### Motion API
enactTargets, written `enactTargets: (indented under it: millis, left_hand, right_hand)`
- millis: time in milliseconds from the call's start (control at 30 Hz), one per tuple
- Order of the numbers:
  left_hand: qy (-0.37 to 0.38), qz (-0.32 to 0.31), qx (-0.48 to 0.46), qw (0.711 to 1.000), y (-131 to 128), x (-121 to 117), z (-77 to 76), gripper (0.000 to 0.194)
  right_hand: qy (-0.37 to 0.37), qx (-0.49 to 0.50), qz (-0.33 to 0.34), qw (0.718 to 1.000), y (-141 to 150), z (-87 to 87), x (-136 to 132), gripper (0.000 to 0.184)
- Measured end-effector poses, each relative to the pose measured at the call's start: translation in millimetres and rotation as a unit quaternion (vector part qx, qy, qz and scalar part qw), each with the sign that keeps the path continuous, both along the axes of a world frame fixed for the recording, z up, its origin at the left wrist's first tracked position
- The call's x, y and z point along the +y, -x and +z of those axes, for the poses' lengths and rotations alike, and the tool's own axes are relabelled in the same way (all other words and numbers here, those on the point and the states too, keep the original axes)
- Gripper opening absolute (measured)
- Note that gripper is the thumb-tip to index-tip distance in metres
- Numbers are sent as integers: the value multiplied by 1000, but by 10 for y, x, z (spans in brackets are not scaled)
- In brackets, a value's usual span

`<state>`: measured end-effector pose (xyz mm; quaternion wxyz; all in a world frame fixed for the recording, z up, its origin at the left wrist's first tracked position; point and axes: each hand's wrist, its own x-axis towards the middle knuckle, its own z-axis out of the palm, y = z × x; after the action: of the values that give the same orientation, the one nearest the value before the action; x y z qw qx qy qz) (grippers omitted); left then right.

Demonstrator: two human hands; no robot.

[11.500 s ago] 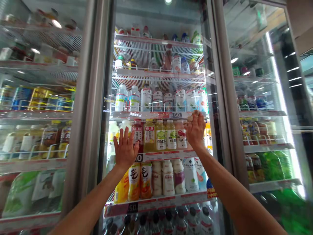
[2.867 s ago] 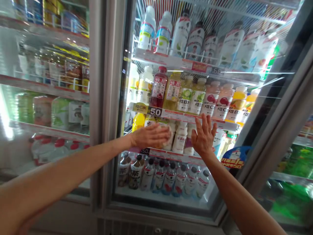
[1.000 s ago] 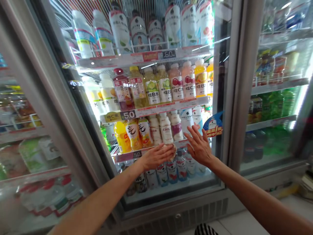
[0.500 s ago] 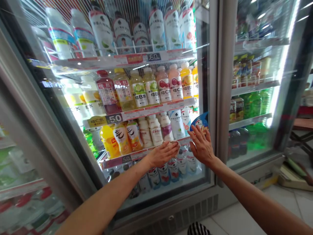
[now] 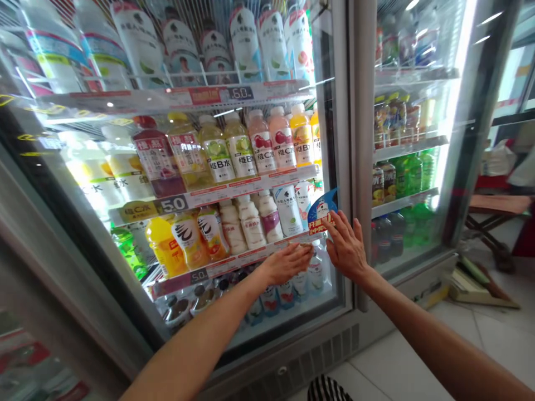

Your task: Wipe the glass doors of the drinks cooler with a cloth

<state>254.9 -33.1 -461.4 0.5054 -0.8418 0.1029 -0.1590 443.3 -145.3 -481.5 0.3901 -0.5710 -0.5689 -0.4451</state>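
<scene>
My left hand [image 5: 288, 264] lies flat against the glass door [image 5: 276, 331] of a drinks fridge, its fingers pressed together. A small beige edge of what looks like a cloth [image 5: 308, 245] shows at its fingertips; most of it is hidden under the fingers. To the right, my right hand [image 5: 346, 245] is open with fingers spread and holds nothing. It is at the glass near the door's right frame, its fingertips over the lower edge of a blue drop-shaped sticker [image 5: 321, 205]. Behind the glass stand milk-drink bottles [image 5: 251, 225] and orange drink bottles [image 5: 165, 248].
Shelves of bottles with price strips [image 5: 251, 189] fill the fridge. A metal door frame [image 5: 359, 139] parts it from a second glass-fronted fridge [image 5: 412, 172]. A vent grille [image 5: 309, 353] runs below, above the white tiled floor [image 5: 422, 345]. A folding stool [image 5: 495, 209] stands at the far right.
The view has shifted, so the fridge sits further left. My left hand has slid right over the glass, closer to my right hand. My right hand is now nearer the door frame.
</scene>
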Motion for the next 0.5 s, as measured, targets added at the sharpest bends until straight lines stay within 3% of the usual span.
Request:
enactTargets:
  millis: [67, 167, 233, 300, 433, 500]
  left_hand:
    - [5, 3, -10, 1000, -6, 19, 150, 41]
    - [19, 20, -145, 989, -54, 77, 637, 42]
    - [24, 36, -211, 977, -47, 94, 837, 42]
    - [18, 31, -178, 983, 45, 81, 787, 41]
    - [-18, -7, 15, 1000, 466, 47, 307, 39]
    - [-24, -2, 38, 999, 709, 65, 255, 38]
  right_hand:
    - [-1, 2, -3, 1000, -16, 18, -39, 58]
    - [-25, 13, -5, 1000, -18, 97, -65, 58]
    - [-38, 19, -1, 999, 10, 145, -60, 58]
    - [-39, 20, 6, 999, 63, 164, -46, 58]
    - [-28, 6, 26, 999, 214, 105, -26, 59]
    - [-15, -6, 41, 999, 304, 60, -15, 60]
